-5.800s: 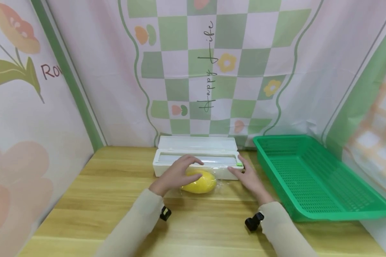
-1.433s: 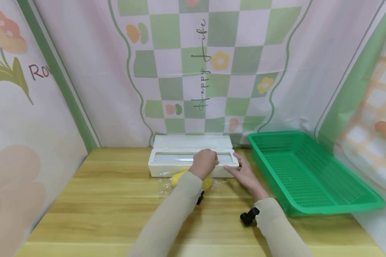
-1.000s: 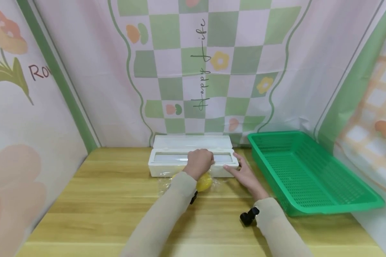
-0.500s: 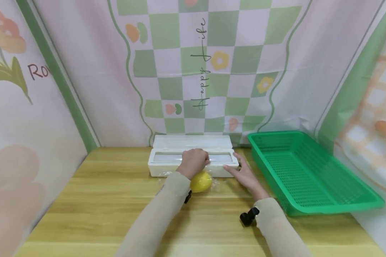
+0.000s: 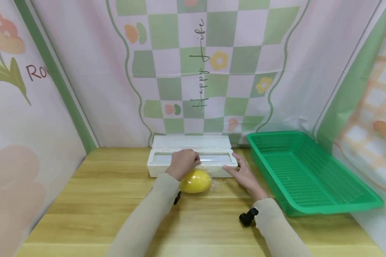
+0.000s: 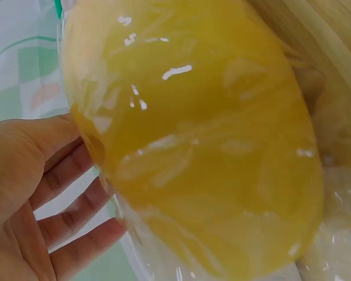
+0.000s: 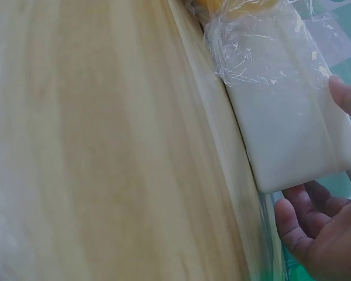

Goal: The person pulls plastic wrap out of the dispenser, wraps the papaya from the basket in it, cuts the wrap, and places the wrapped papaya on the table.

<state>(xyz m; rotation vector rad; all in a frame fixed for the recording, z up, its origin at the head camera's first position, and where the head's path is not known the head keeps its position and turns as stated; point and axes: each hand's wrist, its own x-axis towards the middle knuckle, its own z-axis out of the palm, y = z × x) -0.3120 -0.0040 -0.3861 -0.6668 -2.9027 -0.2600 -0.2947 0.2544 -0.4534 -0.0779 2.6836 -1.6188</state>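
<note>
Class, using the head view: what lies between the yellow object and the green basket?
The head view shows the right hand between the yellow object and the green basket, with clear film beside the yellow object.

The box [image 5: 161,170] is white, oval object [image 5: 196,181] yellow, curtain [image 5: 219,85] green-checked.

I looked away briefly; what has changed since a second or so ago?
The left hand has moved left along the white box, uncovering more of the film-wrapped yellow fruit; whether that hand's grip holds anything is hidden. The right hand stays at the box's right end; the open lid and green basket stayed put.
</note>
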